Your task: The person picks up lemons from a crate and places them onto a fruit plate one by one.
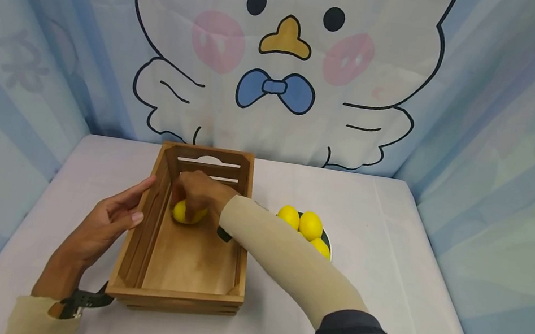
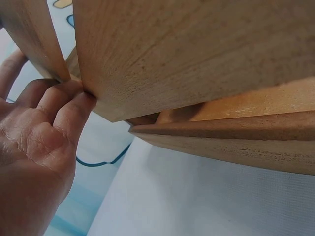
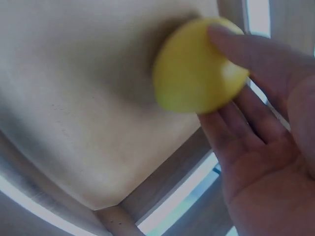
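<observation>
A wooden crate with slatted sides stands on the white table. Inside it, toward the far left corner, my right hand holds a yellow lemon. In the right wrist view the thumb lies on top of the lemon and the fingers are beneath it, close over the crate's floor. My left hand grips the crate's left side, thumb by the upper edge. The left wrist view has several bent fingers with their tips at the gap between the slats.
To the right of the crate, a dark plate with a pale rim bears several lemons, partly hidden behind my right forearm. Patterned curtains enclose the table at the back and both sides.
</observation>
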{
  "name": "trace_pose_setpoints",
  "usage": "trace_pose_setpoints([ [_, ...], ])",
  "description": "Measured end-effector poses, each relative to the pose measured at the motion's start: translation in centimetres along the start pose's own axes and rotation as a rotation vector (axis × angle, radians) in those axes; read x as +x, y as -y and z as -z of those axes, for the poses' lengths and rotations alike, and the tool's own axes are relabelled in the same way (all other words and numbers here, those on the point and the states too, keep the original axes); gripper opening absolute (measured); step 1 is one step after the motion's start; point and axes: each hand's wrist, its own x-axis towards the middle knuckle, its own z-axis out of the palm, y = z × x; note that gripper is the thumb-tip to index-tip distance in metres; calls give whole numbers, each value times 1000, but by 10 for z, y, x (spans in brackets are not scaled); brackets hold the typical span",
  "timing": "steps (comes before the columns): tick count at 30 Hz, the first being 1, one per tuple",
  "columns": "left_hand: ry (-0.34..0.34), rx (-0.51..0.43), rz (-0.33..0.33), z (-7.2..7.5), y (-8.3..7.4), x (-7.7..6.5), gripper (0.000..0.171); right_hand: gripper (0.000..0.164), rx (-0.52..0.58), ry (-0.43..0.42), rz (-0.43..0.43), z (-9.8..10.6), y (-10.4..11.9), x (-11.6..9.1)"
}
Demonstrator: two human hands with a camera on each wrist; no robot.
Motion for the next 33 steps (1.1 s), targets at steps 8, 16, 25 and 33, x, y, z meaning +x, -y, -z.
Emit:
trace_pose_setpoints([
  [8,-9,1,13,-1,0,0,70,43,75,303,84,5,0,1],
  [16,1,-10,5,0,1,0,70,52,187,500,183,4,3,2],
  [25,-16,15,36,-1,-1,-1,70,48,346,613,272,6,9,-6],
  [33,-12,11,29,0,1,-2,69,50,514,728,434,-1,2,1],
])
